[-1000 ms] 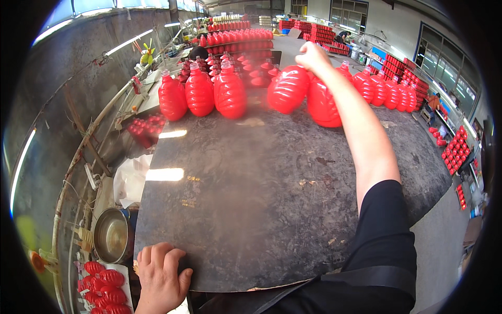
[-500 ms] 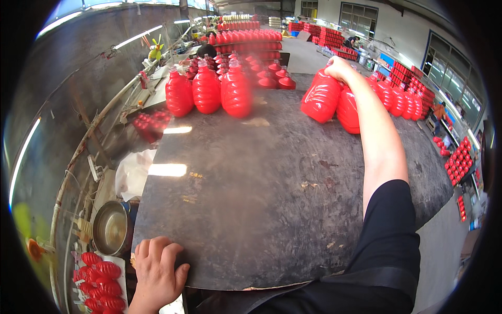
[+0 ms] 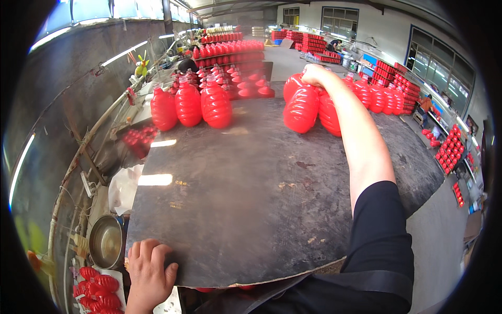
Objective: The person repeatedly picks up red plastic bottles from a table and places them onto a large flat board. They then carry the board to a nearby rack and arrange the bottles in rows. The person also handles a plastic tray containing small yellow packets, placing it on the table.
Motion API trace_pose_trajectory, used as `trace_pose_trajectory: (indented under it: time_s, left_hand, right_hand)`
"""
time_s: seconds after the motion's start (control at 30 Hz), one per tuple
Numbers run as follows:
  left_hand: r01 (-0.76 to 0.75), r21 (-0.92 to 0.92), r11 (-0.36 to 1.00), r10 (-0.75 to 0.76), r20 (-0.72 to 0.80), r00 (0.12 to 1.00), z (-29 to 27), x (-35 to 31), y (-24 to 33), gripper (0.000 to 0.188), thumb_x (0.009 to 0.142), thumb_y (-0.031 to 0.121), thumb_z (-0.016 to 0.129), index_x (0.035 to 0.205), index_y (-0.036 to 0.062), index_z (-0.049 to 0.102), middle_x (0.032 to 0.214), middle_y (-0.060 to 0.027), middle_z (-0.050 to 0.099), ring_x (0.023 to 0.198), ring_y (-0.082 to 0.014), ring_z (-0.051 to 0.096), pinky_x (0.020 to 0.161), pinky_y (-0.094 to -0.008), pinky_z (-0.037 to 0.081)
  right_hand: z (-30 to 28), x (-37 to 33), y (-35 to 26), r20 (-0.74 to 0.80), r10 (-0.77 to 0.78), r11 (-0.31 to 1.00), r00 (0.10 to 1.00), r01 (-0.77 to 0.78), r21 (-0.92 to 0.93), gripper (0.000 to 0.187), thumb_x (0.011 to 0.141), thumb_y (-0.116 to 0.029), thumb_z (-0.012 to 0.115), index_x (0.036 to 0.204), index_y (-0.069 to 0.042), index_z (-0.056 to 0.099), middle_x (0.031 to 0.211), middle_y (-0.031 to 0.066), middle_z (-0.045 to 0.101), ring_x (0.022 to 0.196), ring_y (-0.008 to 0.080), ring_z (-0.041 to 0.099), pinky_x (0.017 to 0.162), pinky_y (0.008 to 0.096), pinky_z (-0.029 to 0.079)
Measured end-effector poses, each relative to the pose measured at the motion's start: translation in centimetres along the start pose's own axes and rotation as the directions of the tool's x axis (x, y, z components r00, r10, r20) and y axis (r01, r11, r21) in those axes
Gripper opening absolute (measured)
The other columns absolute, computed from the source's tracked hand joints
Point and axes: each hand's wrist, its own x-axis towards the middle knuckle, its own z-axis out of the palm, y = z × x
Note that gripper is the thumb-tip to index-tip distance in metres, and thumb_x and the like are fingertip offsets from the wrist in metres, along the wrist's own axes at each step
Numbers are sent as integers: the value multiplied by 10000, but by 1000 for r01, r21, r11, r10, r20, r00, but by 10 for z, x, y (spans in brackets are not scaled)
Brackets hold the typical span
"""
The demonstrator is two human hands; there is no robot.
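Observation:
My right hand (image 3: 317, 76) reaches to the far side of the dark table (image 3: 251, 193), its fingers closed at the top of a ribbed red bottle (image 3: 301, 111). That bottle leans a little, and its neck is hidden by the hand. Right behind it stands another red bottle (image 3: 292, 86), and one more red bottle (image 3: 329, 116) is partly covered by my forearm. My left hand (image 3: 150, 269) lies on the near left corner of the tabletop, holding nothing, its fingers bent loosely over the surface and the thumb apart.
Three red bottles (image 3: 189, 104) stand at the table's far left. A row of red bottles (image 3: 377, 98) lines its far right edge. Left of the table are a metal pan (image 3: 106, 242), a white plastic bag (image 3: 124, 188) and a pile of red ribbed pieces (image 3: 99, 293). Stacked red goods fill the background.
My right hand has shifted left with the red bottle, which now hangs less tilted, and another bottle shows behind it. The view has moved slightly; my left hand stays on the table corner.

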Motion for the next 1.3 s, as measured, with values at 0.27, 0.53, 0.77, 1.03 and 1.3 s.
trace_pose_trajectory:
  time_s: [0.27, 0.53, 0.77, 1.03, 1.3]
  left_hand:
    - [-10, -28, 1000, 11, 33, 999, -14, 6, 11, 317, 783, 209, 698, 1031, 44, 590, 1066, -159, 559, 1021, -377, 522, 937, -459, 402]
    - [-223, 82, 971, 214, 104, 971, -48, 147, -90, 289, 829, 118, 719, 1104, 46, 668, 952, -149, 662, 881, -315, 648, 765, -394, 527]
    - [174, -15, 985, -170, -306, 937, -16, 347, -166, 539, 899, 305, 668, 1391, 139, 525, 1290, -199, 595, 1173, -331, 594, 994, -417, 470]
    - [281, -282, 917, -319, -96, 943, 61, 459, -228, 725, 902, 374, 668, 1518, 124, 378, 1428, -273, 472, 1283, -391, 522, 1043, -461, 470]
    - [244, -297, 923, -382, -637, 670, 87, 459, -245, 191, 792, 234, 745, 895, 91, 670, 827, -90, 686, 770, -256, 658, 727, -404, 513]
  right_hand:
    - [1, -48, 34, -238, -275, 959, 932, 246, -142, 277, 753, -161, 594, 833, 88, 688, 737, 257, 685, 626, 340, 703, 551, 429, 552]
    - [-35, -186, 63, -159, -375, 927, 913, 374, -40, 174, 747, -70, 606, 906, -1, 624, 807, 103, 646, 780, 200, 625, 690, 356, 490]
    - [-31, -242, 62, -99, -191, 948, 977, 209, 240, 248, 752, 1, 562, 999, 5, 538, 745, 50, 492, 695, 134, 495, 654, 319, 430]
    - [-25, -239, 56, -118, -309, 912, 944, 330, 242, 210, 756, -10, 536, 961, -45, 505, 713, -30, 389, 653, 68, 383, 594, 279, 339]
    - [-32, -242, 60, -129, -317, 940, 940, 329, 89, 364, 797, -155, 620, 1100, 39, 567, 1022, 277, 663, 1013, 423, 646, 860, 460, 504]
